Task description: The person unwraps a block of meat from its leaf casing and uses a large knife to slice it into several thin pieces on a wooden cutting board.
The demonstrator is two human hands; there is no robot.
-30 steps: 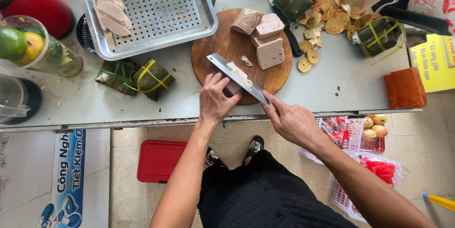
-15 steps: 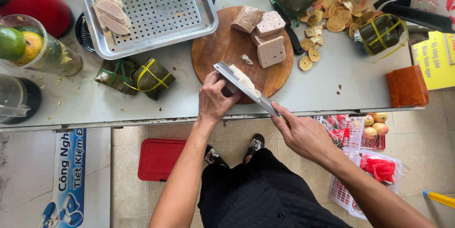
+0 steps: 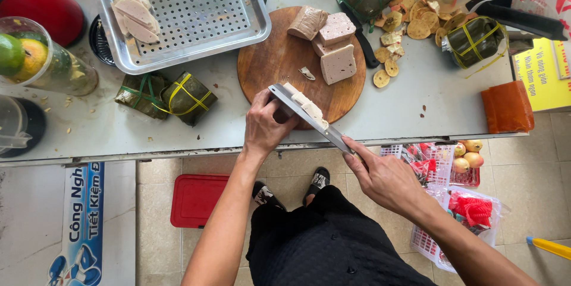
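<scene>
Our right hand [image 3: 386, 179] grips the broad steel cleaver [image 3: 306, 113], pale meat slices [image 3: 309, 107] lying on its blade. Our left hand [image 3: 264, 125] curls against the blade's underside by the round wooden board [image 3: 267, 60]; whether it holds anything, we cannot tell.

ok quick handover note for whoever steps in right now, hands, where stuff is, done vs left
Right hand: grips the handle of the knife, blade held flat with pale slices lying on it.
Left hand: steadies the slices against the blade, above the near edge of the round cutting board.
Done: a pile of slices lies in the perforated metal tray.
Left: the slices on the blade are not yet in the tray; uncut sausage blocks sit on the board.
</scene>
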